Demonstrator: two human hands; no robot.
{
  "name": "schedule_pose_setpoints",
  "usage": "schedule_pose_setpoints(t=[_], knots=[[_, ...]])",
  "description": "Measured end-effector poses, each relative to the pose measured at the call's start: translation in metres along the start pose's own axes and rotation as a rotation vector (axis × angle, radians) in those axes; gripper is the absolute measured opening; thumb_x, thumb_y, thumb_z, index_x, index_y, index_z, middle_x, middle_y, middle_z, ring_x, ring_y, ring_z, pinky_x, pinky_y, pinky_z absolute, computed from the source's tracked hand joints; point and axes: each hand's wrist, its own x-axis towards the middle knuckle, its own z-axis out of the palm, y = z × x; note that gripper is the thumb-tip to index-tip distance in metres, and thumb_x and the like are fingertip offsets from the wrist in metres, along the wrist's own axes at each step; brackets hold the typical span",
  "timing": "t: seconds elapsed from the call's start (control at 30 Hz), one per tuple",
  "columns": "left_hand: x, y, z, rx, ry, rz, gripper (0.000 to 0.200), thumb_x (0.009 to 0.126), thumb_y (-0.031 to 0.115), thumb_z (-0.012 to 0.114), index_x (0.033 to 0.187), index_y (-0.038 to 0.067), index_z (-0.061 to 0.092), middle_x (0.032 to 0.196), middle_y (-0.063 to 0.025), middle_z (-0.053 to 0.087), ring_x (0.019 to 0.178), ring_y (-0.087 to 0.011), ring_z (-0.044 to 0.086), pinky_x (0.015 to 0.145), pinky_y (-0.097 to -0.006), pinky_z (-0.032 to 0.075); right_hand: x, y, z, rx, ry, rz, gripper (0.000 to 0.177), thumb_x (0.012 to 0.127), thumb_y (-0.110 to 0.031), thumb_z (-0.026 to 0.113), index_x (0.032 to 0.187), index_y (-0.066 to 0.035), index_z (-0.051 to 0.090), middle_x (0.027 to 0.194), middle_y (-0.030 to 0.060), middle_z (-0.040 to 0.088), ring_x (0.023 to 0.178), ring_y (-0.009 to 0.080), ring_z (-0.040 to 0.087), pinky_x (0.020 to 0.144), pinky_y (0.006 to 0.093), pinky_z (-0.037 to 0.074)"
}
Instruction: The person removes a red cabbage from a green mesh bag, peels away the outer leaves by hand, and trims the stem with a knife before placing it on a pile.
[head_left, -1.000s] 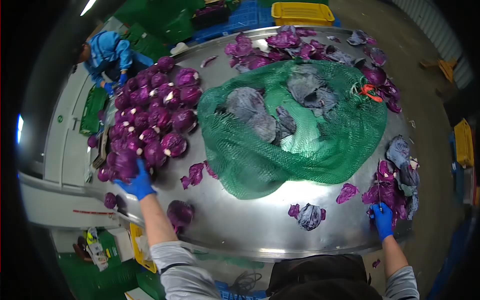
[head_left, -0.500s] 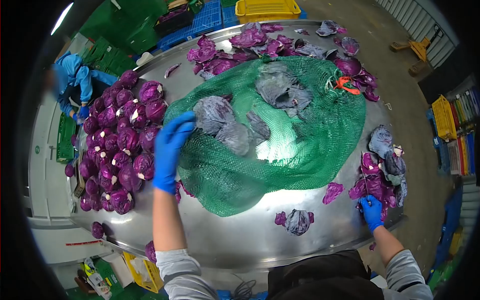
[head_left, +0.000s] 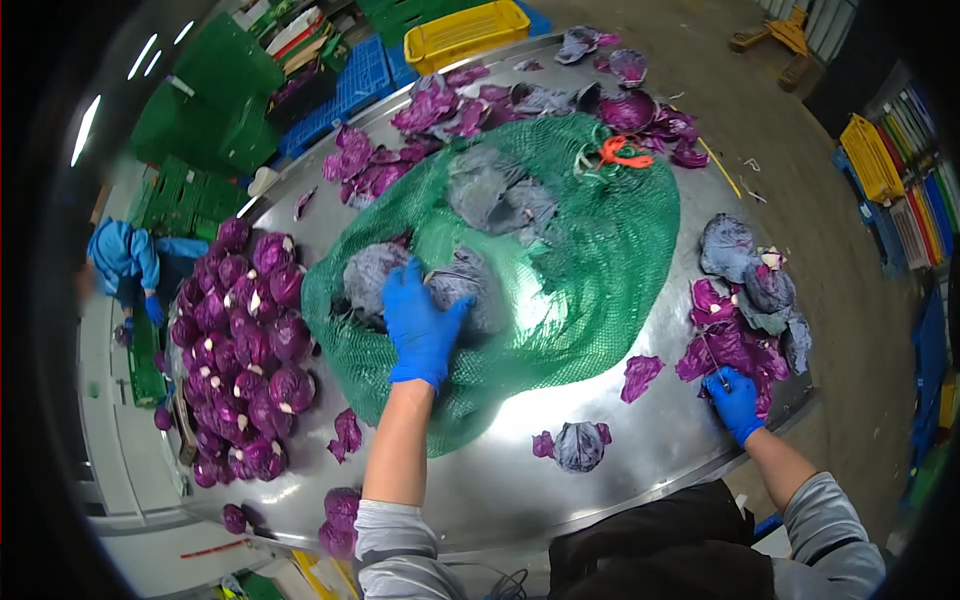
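Observation:
My left hand (head_left: 418,330), in a blue glove, rests spread on the green net sack (head_left: 590,260), pressing on a red cabbage (head_left: 455,290) inside it. More cabbages lie in the sack, one by my thumb (head_left: 372,275) and others farther back (head_left: 495,195). My right hand (head_left: 733,398), also gloved, is closed around a thin knife (head_left: 712,362) beside a heap of purple leaf trimmings (head_left: 745,310) at the table's right edge.
A pile of trimmed red cabbages (head_left: 240,340) covers the left of the steel table (head_left: 500,490). A loose cabbage (head_left: 578,445) lies near me. Leaf scraps (head_left: 440,105) lie at the far side. Another person in blue (head_left: 125,262) works at far left. A yellow crate (head_left: 460,30) stands beyond.
My left hand moved from the cabbage pile on the left over to the net sack and now presses on a cabbage inside it. My right hand stayed by the trimmings.

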Motion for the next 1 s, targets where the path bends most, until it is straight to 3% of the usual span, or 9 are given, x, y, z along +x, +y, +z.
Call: schedule_pose_setpoints(t=[0.03,0.1,0.17,0.5,0.77,0.83,0.9,0.97,1.0], knots=[[0.002,-0.003,0.014,0.086,0.157,-0.049,0.084,0.065,0.039,0.079,0.126,-0.007,0.043,0.123,-0.0293,0.049,0.115,-0.0382,0.049,0.097,-0.0422,0.041,-0.001,-0.001,-0.001,-0.032,-0.027,0.009,0.023,0.083,-0.024,0.066,0.075,-0.003,0.060,0.061,0.0115,0.058,0.051,0.0178,0.053,0.052,0.0336,0.042],[0.016,-0.028,0.051,-1.027,-0.301,-0.358,0.096,0.062,0.029,0.085,0.132,-0.009,0.033,0.131,-0.0221,0.044,0.113,-0.0310,0.051,0.097,-0.0364,0.040,-0.001,-0.003,-0.005,-0.065,-0.025,0.028,0.023,0.083,-0.025,0.066,0.076,-0.004,0.061,0.062,0.0128,0.059,0.051,0.0202,0.054,0.053,0.0345,0.043],[0.014,-0.025,0.076,-0.794,-0.027,-0.491,0.083,0.064,0.022,0.084,0.127,-0.008,0.040,0.122,-0.0183,0.052,0.103,-0.0271,0.056,0.091,-0.0359,0.045,-0.002,-0.005,-0.003,-0.070,-0.029,0.001,0.024,0.082,-0.028,0.066,0.077,-0.005,0.063,0.064,0.0135,0.060,0.053,0.0236,0.055,0.053,0.0359,0.044],[0.013,-0.019,0.074,-1.476,-0.047,-0.574,0.053,0.074,0.017,0.073,0.119,-0.001,0.054,0.113,-0.0125,0.060,0.099,-0.0261,0.059,0.088,-0.0380,0.047,-0.006,-0.021,-0.010,-0.161,-0.004,-0.026,0.023,0.081,-0.033,0.064,0.078,-0.010,0.065,0.065,0.0106,0.063,0.059,0.0286,0.062,0.056,0.0395,0.047],[-0.072,0.141,-0.045,-1.369,-0.321,-0.063,0.099,0.057,0.019,0.079,0.141,0.003,0.030,0.132,-0.0117,0.046,0.121,-0.0264,0.047,0.101,-0.0373,0.040,0.003,0.000,-0.010,-0.009,-0.079,-0.033,0.025,0.083,-0.034,0.061,0.078,-0.010,0.064,0.063,0.0097,0.063,0.055,0.0255,0.061,0.053,0.0389,0.048],[-0.098,0.163,-0.034,-1.240,-0.349,-0.023,0.105,0.054,0.019,0.082,0.142,0.002,0.027,0.132,-0.0123,0.046,0.120,-0.0269,0.047,0.101,-0.0372,0.040,0.012,0.001,-0.010,0.422,-0.272,0.320,0.024,0.085,-0.031,0.060,0.078,-0.008,0.063,0.061,0.0074,0.060,0.049,0.0181,0.057,0.046,0.0342,0.046],[-0.130,0.179,-0.013,-1.140,-0.451,-0.013,0.119,0.048,0.018,0.088,0.145,0.001,0.020,0.132,-0.0138,0.045,0.118,-0.0261,0.049,0.101,-0.0365,0.040,0.017,0.003,-0.019,0.485,-0.293,0.227,0.022,0.085,-0.028,0.059,0.078,-0.007,0.061,0.058,0.0040,0.056,0.046,0.0111,0.053,0.041,0.0297,0.042],[-0.162,0.183,0.021,-0.822,-0.424,0.136,0.109,0.052,0.021,0.088,0.140,0.001,0.027,0.125,-0.0128,0.048,0.112,-0.0234,0.051,0.099,-0.0363,0.043,0.019,-0.003,-0.029,0.392,-0.356,0.272,0.016,0.085,-0.023,0.060,0.085,-0.007,0.061,0.063,0.0069,0.058,0.047,0.0182,0.056,0.043,0.0334,0.044],[-0.179,0.189,0.035,-0.831,-0.456,0.115,0.109,0.052,0.021,0.088,0.140,0.001,0.027,0.125,-0.0128,0.048,0.112,-0.0234,0.051,0.099,-0.0363,0.043,0.015,0.004,-0.028,0.218,-0.295,0.018,0.014,0.084,-0.020,0.059,0.089,-0.006,0.060,0.069,0.0084,0.060,0.054,0.0225,0.058,0.048,0.0356,0.046]])
